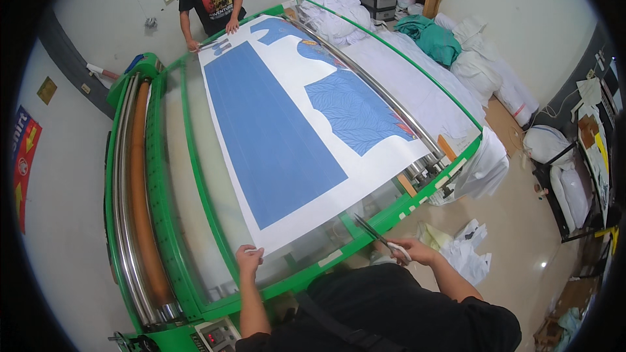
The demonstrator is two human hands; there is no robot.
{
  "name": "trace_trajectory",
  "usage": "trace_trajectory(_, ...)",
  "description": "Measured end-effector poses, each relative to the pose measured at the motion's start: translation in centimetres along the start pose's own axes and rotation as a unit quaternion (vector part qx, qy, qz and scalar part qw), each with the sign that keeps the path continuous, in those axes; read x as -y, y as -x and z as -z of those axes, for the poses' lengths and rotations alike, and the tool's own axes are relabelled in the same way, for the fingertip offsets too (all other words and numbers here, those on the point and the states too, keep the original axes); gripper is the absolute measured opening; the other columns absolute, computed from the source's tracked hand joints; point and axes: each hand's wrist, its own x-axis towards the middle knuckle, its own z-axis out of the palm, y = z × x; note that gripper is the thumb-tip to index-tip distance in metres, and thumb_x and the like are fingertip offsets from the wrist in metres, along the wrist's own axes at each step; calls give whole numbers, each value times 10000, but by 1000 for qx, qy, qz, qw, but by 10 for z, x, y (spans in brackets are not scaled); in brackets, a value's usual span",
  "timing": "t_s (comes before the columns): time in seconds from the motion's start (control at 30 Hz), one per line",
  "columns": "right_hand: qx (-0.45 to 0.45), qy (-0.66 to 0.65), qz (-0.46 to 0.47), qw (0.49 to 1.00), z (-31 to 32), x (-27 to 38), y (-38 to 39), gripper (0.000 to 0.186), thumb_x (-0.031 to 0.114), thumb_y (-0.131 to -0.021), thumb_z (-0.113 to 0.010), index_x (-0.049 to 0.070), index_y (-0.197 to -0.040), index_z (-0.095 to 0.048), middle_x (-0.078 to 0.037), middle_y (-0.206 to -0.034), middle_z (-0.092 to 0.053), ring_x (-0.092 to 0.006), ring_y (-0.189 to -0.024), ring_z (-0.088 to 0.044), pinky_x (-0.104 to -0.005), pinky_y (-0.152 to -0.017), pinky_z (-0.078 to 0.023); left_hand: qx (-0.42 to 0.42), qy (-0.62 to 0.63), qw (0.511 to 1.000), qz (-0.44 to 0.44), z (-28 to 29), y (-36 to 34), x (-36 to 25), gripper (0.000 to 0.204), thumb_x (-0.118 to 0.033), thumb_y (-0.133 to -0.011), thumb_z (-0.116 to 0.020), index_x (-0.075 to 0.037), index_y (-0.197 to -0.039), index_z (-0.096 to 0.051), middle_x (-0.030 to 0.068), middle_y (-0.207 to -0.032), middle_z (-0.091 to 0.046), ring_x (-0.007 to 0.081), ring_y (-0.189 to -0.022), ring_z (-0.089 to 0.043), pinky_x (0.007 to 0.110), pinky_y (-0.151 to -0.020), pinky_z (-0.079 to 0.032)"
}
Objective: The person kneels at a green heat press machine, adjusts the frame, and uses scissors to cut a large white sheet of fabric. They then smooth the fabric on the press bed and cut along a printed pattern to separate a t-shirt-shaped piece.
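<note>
A large white sheet (287,242) printed with blue garment pieces stretches lengthwise over the green-framed machine's bed. One printed piece is a long plain blue panel (270,137); beside it is a leaf-patterned blue piece (355,109). At the sheet's near left corner, my left hand (249,259) pinches the edge between closed fingers. My right hand (416,251) grips a pair of scissors (372,229) by the pale handles, over the machine's near green rail. The blades point forward and left, just off the sheet's near edge; whether they are apart I cannot tell.
A co-worker (212,0) in a black printed T-shirt has both hands at the sheet's far end. An orange-brown roller (140,189) and steel rollers line the left side. White cloth (329,0) and green cloth (427,38) lie beyond the right rail; plastic bags (466,254) lie on the floor.
</note>
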Motion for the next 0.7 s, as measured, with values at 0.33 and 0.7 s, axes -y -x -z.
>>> trace_trajectory(0.33, -56, -19, 52, 997, -16, -2, -45, 765, 360, -937, -787, 152, -1583, -434, -17, -964, -653, -116, -772, -637, -282, -668, -533, -58, -68, 996, -22, 42, -15, 25, 348, -49, -773, -845, -12, -1012, -595, 86, -720, -673, 164, -565, -620, 318, -507, -489)
trace_trajectory(0.7, -21, -8, 51, 998, -44, -4, -73, 784, 394, -920, -803, 193, -1583, -438, -40, -992, -678, -127, -749, -660, -287, -620, -540, -151, -173, 971, -68, 90, -22, 53, 366, -87, -737, -853, -31, -1001, -607, 91, -763, -679, 211, -722, -662, 370, -709, -543)
